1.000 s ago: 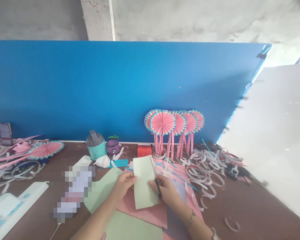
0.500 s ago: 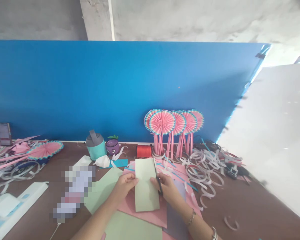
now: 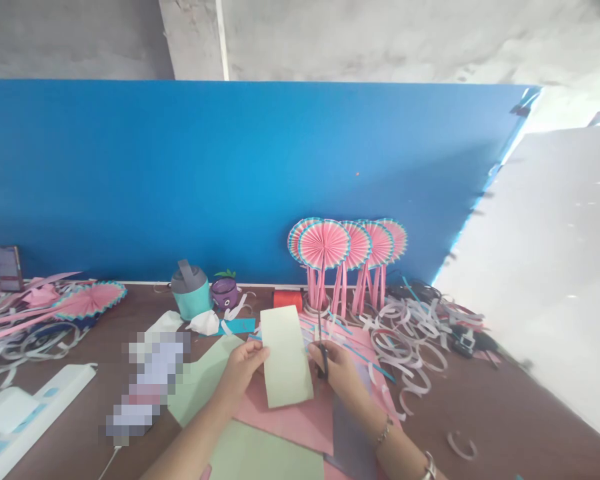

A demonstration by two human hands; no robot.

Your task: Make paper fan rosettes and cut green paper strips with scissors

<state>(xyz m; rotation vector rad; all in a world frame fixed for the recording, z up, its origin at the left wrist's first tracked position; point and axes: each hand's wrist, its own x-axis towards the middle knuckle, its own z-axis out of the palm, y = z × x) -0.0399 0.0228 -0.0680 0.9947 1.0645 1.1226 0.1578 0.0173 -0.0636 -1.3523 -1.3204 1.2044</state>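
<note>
Nearest you, a green sheet (image 3: 267, 457) lies on the brown table (image 3: 520, 433), a pink sheet (image 3: 285, 420) overlapping it and a purple sheet (image 3: 347, 441) to the right. Above these, your left hand (image 3: 247, 362) pinches the left edge of a pale card (image 3: 287, 360) between thumb and fingers; the card is tilted slightly between your hands. Your right hand (image 3: 339, 373) grasps the scissors (image 3: 323, 357) by their dark handles — the blades point away from you, just beside the card's right edge, and you cannot tell whether they are parted. Farther right, curled strips (image 3: 415, 319) lie heaped; farther left, a teal jug (image 3: 193, 298) stands near a purple pot (image 3: 225, 293). Beyond, a red spool (image 3: 287, 299) sits beside pink fans (image 3: 325, 245) — upright before a blue panel (image 3: 130, 167).
</note>
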